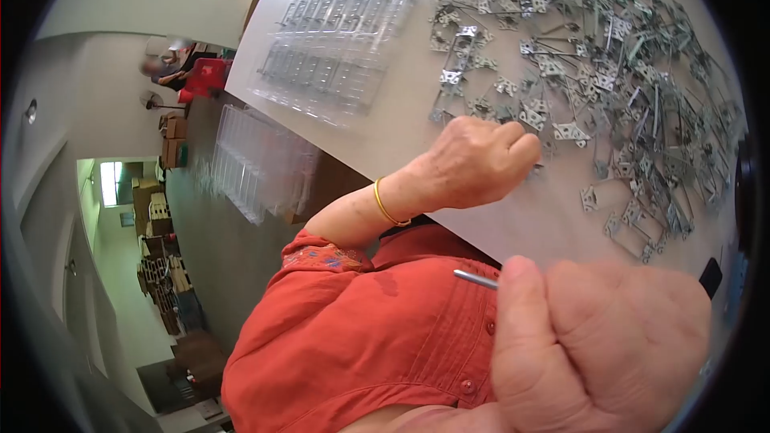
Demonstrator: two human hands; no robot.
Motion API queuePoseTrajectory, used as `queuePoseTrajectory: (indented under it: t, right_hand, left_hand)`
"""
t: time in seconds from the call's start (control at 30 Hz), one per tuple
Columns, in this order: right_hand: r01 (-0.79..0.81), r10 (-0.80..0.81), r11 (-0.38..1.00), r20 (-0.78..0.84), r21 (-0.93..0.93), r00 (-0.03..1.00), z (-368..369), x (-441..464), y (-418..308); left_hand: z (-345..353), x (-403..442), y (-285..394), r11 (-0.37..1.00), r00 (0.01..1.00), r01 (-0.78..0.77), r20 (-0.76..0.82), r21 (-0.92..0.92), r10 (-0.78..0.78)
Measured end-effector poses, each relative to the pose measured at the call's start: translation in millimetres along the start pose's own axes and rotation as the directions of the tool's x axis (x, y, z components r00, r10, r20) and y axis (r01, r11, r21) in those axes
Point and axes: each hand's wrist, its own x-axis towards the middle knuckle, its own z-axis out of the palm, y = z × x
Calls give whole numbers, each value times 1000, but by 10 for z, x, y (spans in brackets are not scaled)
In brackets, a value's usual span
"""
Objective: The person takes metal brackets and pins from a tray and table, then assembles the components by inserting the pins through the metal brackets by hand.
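Note:
My left hand (481, 162), with a gold bangle at the wrist, is closed over the near edge of the metal parts. Its curled fingers hide whatever they hold. Close to the camera at the lower right is my right hand (597, 345), slightly blurred. It is closed on a thin metal rod (475, 278), whose rounded end sticks out beside the thumb. A large heap of metal brackets with rods (618, 72) covers the right part of the table (393, 144). One flat bracket (571, 133) lies just right of my left hand.
Clear plastic trays (333, 40) lie at the table's upper left, with small metal parts visible in them. More clear trays (261, 160) stand beyond the table edge. A person (172, 72) is in the background near a red container (208, 74). Cardboard boxes (174, 140) stand farther off.

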Motion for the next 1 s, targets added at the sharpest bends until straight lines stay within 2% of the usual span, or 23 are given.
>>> queuePoseTrajectory:
  t: [0.17, 0.27, 0.33, 0.37, 0.43, 0.47, 0.53, 0.57, 0.6, 0.67, 0.7, 0.73, 0.77, 0.8, 0.87, 1.0]
  right_hand:
    - [-52, 52, 998, -10, 33, 999, -7, 23, -61]
    - [190, -184, 981, -103, 47, 977, 5, -4, 146]
    - [292, -283, 955, -131, 58, 950, -60, -31, 314]
    - [379, -385, 919, -42, -109, 922, -146, -77, 414]
    - [486, -488, 828, 67, -278, 870, -295, 12, 307]
    - [366, -302, 884, 241, -290, 922, -406, 100, 80]
    - [230, -79, 909, 400, -348, 913, -448, 125, 21]
    - [195, -125, 907, 204, -372, 971, -389, 83, 176]
    - [150, -166, 906, -5, -395, 986, -395, 31, 273]
    - [53, -86, 901, -56, -430, 995, -415, 106, 268]
    - [45, -116, 896, -136, -442, 984, -385, 128, 323]
    - [37, -150, 891, -216, -452, 965, -366, 149, 374]
    - [37, -190, 852, -243, -522, 951, -367, 170, 395]
    - [19, -184, 847, -260, -531, 948, -390, 170, 420]
    - [0, -177, 836, -268, -549, 947, -432, 171, 448]
    - [18, -201, 844, -284, -536, 937, -470, 184, 465]
  left_hand:
    - [-33, -128, -2, 1000, 1000, -14, 20, 6, 14]
    - [-67, -197, 4, 1000, 1000, -11, 22, 22, 10]
    - [-89, -247, -10, 1000, 1000, -15, -5, 17, 15]
    - [-120, -261, -7, 1000, 1000, 2, -8, 26, -1]
    - [-152, -314, -27, 999, 999, 31, -18, 43, -31]
    - [-144, -327, -58, 998, 998, 54, -16, 38, -53]
    - [-84, -358, -158, 995, 990, 94, -108, 22, -91]
    - [-48, -364, -186, 991, 976, 133, -171, -8, -133]
    - [-65, -362, -222, 982, 969, 187, -162, -1, -184]
    - [-2, -345, -319, 965, 929, 253, -261, -66, -261]
    - [-4, -344, -332, 970, 935, 230, -258, -84, -244]
    - [-24, -341, -349, 952, 923, 298, -235, -72, -306]
    - [-31, -334, -363, 930, 906, 364, -211, -55, -367]
    - [-20, -328, -373, 937, 914, 343, -207, -64, -349]
    - [11, -328, -373, 916, 899, 398, -174, -55, -402]
    - [67, -266, -335, 922, 910, 385, -150, -48, -387]
